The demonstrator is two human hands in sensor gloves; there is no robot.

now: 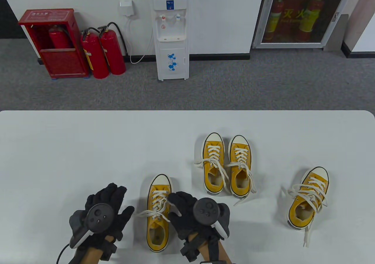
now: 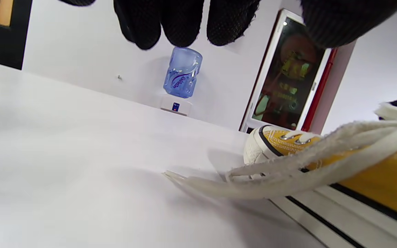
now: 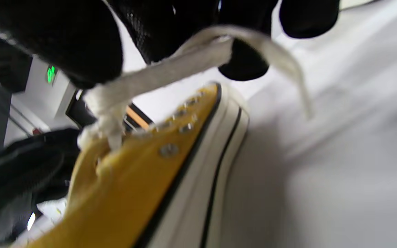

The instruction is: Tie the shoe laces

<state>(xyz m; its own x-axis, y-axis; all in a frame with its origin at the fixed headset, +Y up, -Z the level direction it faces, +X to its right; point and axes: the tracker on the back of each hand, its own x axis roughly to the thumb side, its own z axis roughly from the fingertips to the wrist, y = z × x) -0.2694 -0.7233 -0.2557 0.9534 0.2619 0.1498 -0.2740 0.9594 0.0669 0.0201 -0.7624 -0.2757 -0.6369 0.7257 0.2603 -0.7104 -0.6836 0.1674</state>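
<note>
A yellow canvas shoe (image 1: pixel 158 214) with white laces lies toe-away on the white table (image 1: pixel 73 147) between my hands. My right hand (image 1: pixel 187 210) holds its right lace; in the right wrist view the lace (image 3: pixel 188 67) runs taut from the top eyelet up between my gloved fingers (image 3: pixel 91 44), above the shoe (image 3: pixel 143 172). My left hand (image 1: pixel 110 204) is open, fingers spread, just left of the shoe and holding nothing. The loose left lace (image 1: pixel 143 214) lies on the table toward it, and also shows in the left wrist view (image 2: pixel 253 182) below my fingers (image 2: pixel 181 24).
A pair of yellow shoes (image 1: pixel 227 164) with untied laces stands mid-table. A single yellow shoe (image 1: pixel 308 198) with loose laces lies at the right. Beyond the table's far edge are a water dispenser (image 1: pixel 171 32) and fire extinguishers (image 1: pixel 102 53).
</note>
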